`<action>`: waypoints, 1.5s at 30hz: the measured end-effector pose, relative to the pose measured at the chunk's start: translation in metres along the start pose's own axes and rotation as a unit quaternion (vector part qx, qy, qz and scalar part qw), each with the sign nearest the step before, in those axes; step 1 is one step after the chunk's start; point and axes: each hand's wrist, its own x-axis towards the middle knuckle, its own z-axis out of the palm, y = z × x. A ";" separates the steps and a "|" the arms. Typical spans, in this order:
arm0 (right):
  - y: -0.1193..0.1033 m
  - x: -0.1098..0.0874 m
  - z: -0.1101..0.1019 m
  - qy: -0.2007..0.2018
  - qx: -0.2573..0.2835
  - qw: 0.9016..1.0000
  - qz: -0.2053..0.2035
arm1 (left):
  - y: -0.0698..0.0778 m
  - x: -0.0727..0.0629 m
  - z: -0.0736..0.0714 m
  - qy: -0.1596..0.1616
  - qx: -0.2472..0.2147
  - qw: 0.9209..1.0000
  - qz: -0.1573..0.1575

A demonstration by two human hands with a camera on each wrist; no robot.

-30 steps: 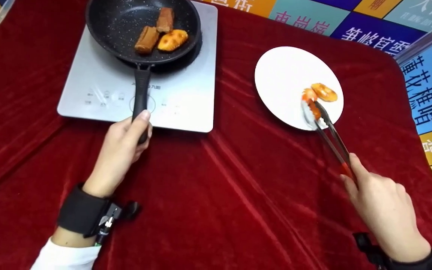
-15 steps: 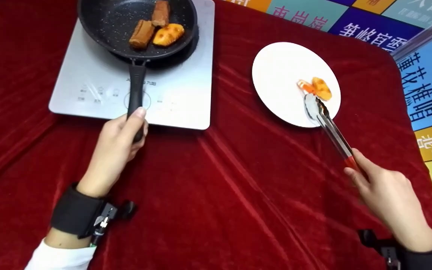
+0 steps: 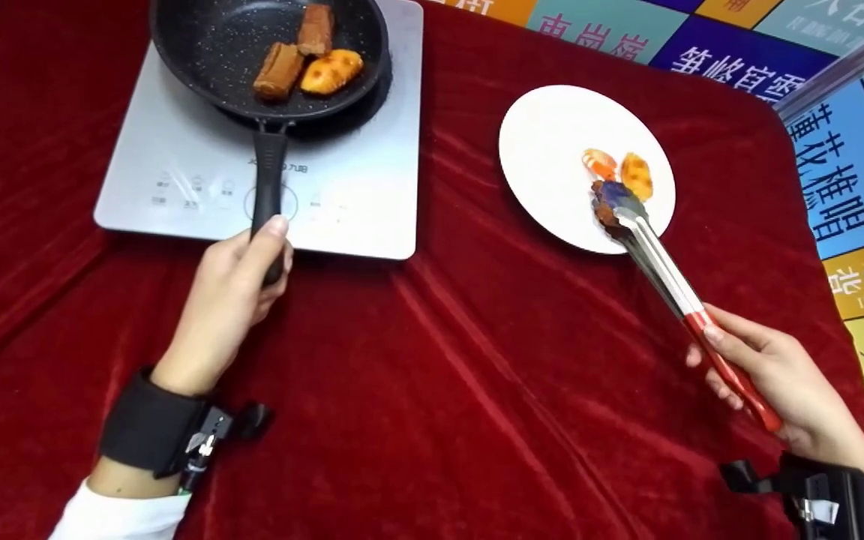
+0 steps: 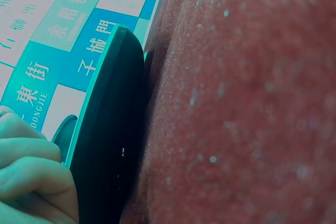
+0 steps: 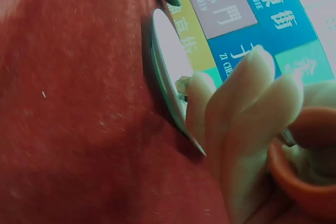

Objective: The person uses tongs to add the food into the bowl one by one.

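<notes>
In the head view my left hand (image 3: pixel 233 300) grips the black handle (image 3: pixel 271 172) of a frying pan (image 3: pixel 211 56), which sits on a flat silver induction cooker (image 3: pixel 376 187). Two brown rectangular pieces (image 3: pixel 279 71) and a yellow browned piece (image 3: pixel 333 72) lie in the pan. At the right, my right hand (image 3: pixel 784 375) holds metal tongs (image 3: pixel 664 262) with red handles. Their tips are over a white plate (image 3: pixel 544 150), at a dark brown piece (image 3: pixel 603 214) they partly hide. Beside it lie an orange-and-white shrimp-like piece (image 3: pixel 600 163) and a yellow browned piece (image 3: pixel 636 177).
Dark red velvet cloth (image 3: pixel 462 360) covers the table, with folds between cooker and plate. A colourful panel with Chinese characters (image 3: pixel 739 71) stands along the back and right. The cooker's dark side (image 4: pixel 113 129) fills part of the left wrist view.
My right hand has rolled over, turning the tongs so the red handles face up. The tips have shifted slightly left on the plate. My left hand still grips the pan handle.
</notes>
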 end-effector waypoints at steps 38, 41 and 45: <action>-0.001 0.019 0.016 -0.066 0.102 0.992 -0.045 | -0.003 0.001 -0.003 0.004 0.021 1.000 0.003; -0.004 0.022 0.021 -0.061 0.101 0.992 -0.050 | -0.004 0.002 -0.003 0.003 0.027 1.000 0.002; -0.009 0.027 0.028 -0.045 0.082 0.994 -0.060 | -0.002 0.002 -0.002 0.002 0.026 1.000 0.003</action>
